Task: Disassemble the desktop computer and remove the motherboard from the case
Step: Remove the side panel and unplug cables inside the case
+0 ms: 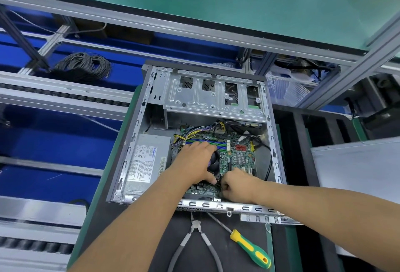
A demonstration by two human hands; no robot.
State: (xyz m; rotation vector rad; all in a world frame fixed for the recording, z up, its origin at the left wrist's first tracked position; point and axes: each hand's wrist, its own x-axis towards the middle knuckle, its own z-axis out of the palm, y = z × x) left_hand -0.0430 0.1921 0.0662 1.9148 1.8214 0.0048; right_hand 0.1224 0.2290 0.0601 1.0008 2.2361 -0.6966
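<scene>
A left hand (198, 162) curls over the black round cooler fan (213, 162) while the right hand (236, 185), fingers curled, works just beside it; what it pinches cannot be told. Beneath both lies the green motherboard (240, 154) inside the open grey metal case (216, 96). Nearer the person rest grey-handled pliers (195, 241) and a yellow-green screwdriver (249, 248).

Grey-handled pliers (195, 243) lie beside a yellow-green screwdriver (249, 248); a coiled grey cable (83, 67) rests well apart

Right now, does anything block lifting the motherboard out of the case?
Yes. The CPU fan sits on the motherboard under the left hand, yellow and black cables are plugged in at its far edge, and the right hand works at its near edge.
</scene>
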